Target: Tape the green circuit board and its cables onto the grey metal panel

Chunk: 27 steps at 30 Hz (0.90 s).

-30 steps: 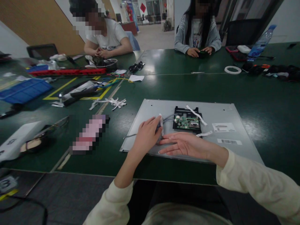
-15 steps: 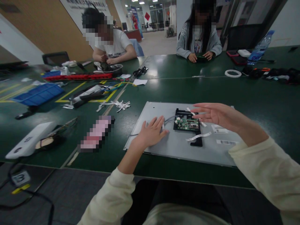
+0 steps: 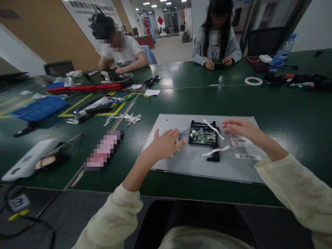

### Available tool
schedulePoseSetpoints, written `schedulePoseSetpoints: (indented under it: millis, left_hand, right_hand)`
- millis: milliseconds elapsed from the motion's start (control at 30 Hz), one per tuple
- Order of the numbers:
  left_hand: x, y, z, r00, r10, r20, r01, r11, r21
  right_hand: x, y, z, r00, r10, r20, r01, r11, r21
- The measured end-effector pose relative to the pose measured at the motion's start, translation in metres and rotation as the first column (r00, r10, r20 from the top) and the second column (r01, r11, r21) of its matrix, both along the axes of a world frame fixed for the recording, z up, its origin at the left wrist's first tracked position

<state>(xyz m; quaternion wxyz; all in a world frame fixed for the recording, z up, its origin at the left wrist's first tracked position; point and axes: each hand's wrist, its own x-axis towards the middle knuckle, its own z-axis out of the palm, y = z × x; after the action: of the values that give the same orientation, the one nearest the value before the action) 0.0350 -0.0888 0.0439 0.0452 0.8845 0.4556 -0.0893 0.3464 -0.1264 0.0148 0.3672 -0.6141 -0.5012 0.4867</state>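
Observation:
A flat grey metal panel [image 3: 181,162] lies on the green table in front of me. Mounted near its middle is a green circuit board [image 3: 203,137] in a black plastic frame [image 3: 213,157]. White tape strips [image 3: 215,150] cross the frame above and below the board. Over the panel's left part is my left hand [image 3: 164,143], palm down, fingers stretched, beside the grey cables [image 3: 184,133]; whether it touches the panel I cannot tell. My right hand [image 3: 240,128] hovers right of the board with its fingers apart, holding nothing, near the white labels [image 3: 247,156].
Left of the panel lie a blurred-out pink phone-like object [image 3: 105,150], a white device [image 3: 31,159] and loose white strips [image 3: 132,119]. Farther back are a blue crate [image 3: 40,108], a tape roll [image 3: 253,81] and a water bottle [image 3: 282,53]. Two people sit across the table.
My right hand has drawn back to the right, off the board and the upper tape strip. My left hand has lifted slightly and stays over the panel's left part. The view has shifted a little.

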Motion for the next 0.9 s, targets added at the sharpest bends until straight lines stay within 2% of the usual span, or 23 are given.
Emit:
schedulePoseSetpoints:
  millis: [167, 233, 333, 467, 633, 767, 900]
  left_hand:
    - [0.026, 0.003, 0.007, 0.985, -0.027, 0.169, 0.009, 0.994, 0.105]
    - [0.046, 0.007, 0.006, 0.969, -0.072, 0.235, 0.04, 0.99, 0.135]
    - [0.076, 0.018, 0.0, 0.936, -0.144, 0.322, 0.084, 0.977, 0.194]
    - [0.102, 0.037, -0.02, 0.892, -0.216, 0.398, 0.128, 0.963, 0.236]
    - [0.106, 0.05, -0.043, 0.844, -0.239, 0.479, 0.143, 0.963, 0.229]
    - [0.105, 0.051, -0.051, 0.856, -0.195, 0.478, 0.097, 0.97, 0.222]
    - [0.106, 0.051, -0.055, 0.863, -0.171, 0.476, 0.075, 0.974, 0.214]
  right_hand:
    - [-0.004, 0.0, -0.009, 0.939, 0.059, 0.338, -0.096, 0.991, 0.094]
    - [-0.004, 0.0, -0.012, 0.912, 0.073, 0.404, -0.139, 0.981, 0.137]
    - [-0.005, -0.001, -0.016, 0.906, 0.066, 0.418, -0.152, 0.972, 0.177]
    - [-0.007, -0.004, -0.02, 0.93, 0.07, 0.361, -0.159, 0.961, 0.225]
    - [-0.01, -0.004, -0.019, 0.961, 0.045, 0.274, -0.106, 0.972, 0.212]
    - [-0.013, -0.001, -0.017, 0.999, 0.039, 0.025, -0.041, 0.993, 0.108]
    - [-0.015, 0.001, -0.018, 0.985, -0.063, -0.163, 0.078, 0.993, 0.086]
